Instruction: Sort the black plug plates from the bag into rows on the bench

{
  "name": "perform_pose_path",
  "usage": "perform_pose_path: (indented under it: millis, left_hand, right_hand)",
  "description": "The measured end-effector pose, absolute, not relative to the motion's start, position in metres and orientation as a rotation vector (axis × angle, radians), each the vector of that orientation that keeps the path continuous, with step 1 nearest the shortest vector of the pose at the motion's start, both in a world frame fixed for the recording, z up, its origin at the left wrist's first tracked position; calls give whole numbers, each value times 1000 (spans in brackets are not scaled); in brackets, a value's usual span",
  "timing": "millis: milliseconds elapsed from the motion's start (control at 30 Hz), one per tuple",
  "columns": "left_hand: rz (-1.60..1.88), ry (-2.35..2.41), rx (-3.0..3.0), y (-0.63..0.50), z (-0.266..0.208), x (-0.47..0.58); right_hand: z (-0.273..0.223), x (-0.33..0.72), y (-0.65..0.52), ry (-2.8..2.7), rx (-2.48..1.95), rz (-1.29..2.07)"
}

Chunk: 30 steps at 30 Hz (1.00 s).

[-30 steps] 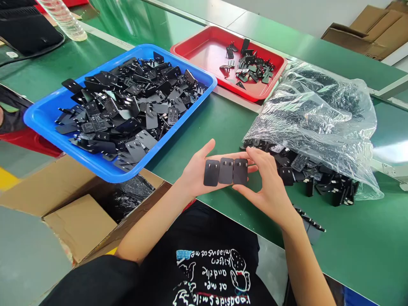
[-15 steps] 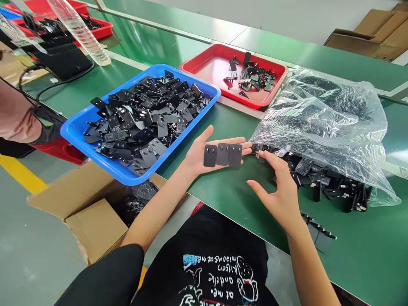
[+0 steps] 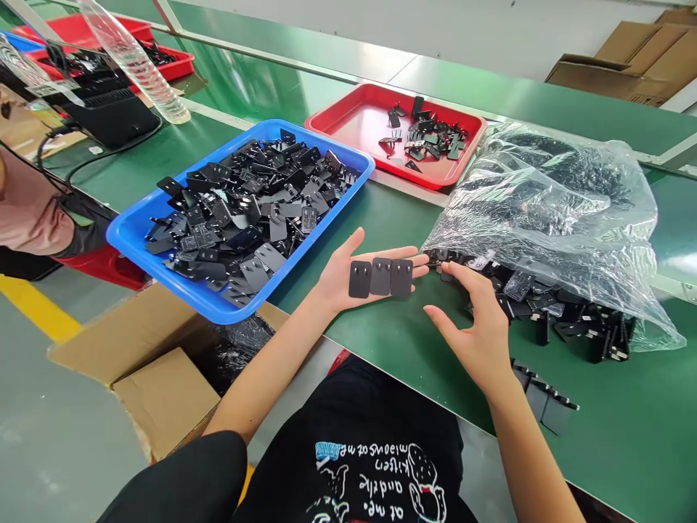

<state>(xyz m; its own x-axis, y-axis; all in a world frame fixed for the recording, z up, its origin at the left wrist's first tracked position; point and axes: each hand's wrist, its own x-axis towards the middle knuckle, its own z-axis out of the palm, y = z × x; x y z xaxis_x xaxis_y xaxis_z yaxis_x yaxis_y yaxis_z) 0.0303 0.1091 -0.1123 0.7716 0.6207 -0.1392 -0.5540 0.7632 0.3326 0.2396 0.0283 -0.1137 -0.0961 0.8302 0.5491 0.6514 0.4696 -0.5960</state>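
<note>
**Left hand (image 3: 342, 277) is bearing three black plates (image 3: 380, 280) in a row**

Well beyond the left fingers, off to their left, a clear bottle (image 3: 136, 64) is standing. Behind those fingers, a cardboard box (image 3: 168, 392) is gaping below a blue tray (image 3: 131, 229); the tray is holding a heap of pinned black pieces (image 3: 247, 211). The left hand is lying palm up, fingers stretching nearly flat, thumb pointing away, clasping nothing; the plates are resting side by side across palm and fingers, pins showing. Ahead of the left fingertips, a red tray (image 3: 348, 131) is holding a smaller cluster (image 3: 438, 138). The right hand (image 3: 479, 327) is keeping thumb and forefinger well apart, with nothing showing between them; whether its fingers are touching the loose black pieces (image 3: 566, 316) alongside, I cannot tell. Beyond those fingers, a plastic bag (image 3: 544, 196) is covering part of that pile. Behind them, near the wrist, a short row of plates (image 3: 547, 407) is lying.
</note>
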Motion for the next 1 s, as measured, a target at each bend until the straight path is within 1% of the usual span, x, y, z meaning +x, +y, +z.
perform_pose_path:
  millis: [1000]
  left_hand:
    - [701, 173, 245, 103, -111, 25]
  right_hand:
    - [-127, 226, 27, -1867, -1247, 322]
